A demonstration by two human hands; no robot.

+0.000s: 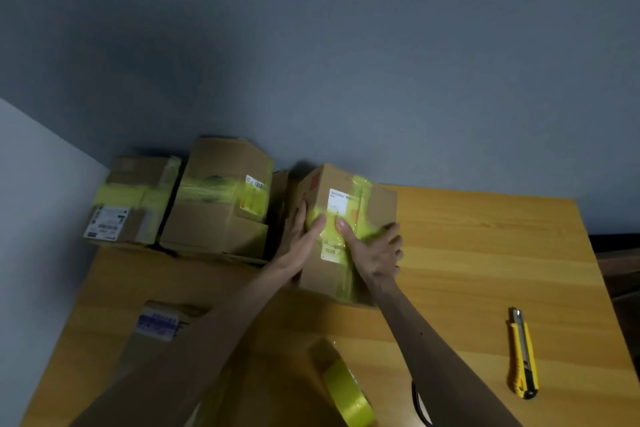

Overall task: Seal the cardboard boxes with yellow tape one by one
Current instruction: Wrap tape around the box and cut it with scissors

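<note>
A cardboard box [379,204] wrapped with yellow tape and bearing a white label stands in the middle of the wooden table. My left hand [301,239] presses flat against its left side, thumb on the taped top. My right hand [375,253] lies on the taped top and right side, fingers spread. A roll of yellow tape [348,395] sits on another cardboard box [263,388] near the front edge, under my arms.
Two taped boxes stand at the back left against the wall, one large [221,198], one smaller [131,198]. A yellow utility knife [523,354] lies at the right of the table [485,253]. A box with a blue-printed label [156,322] lies front left.
</note>
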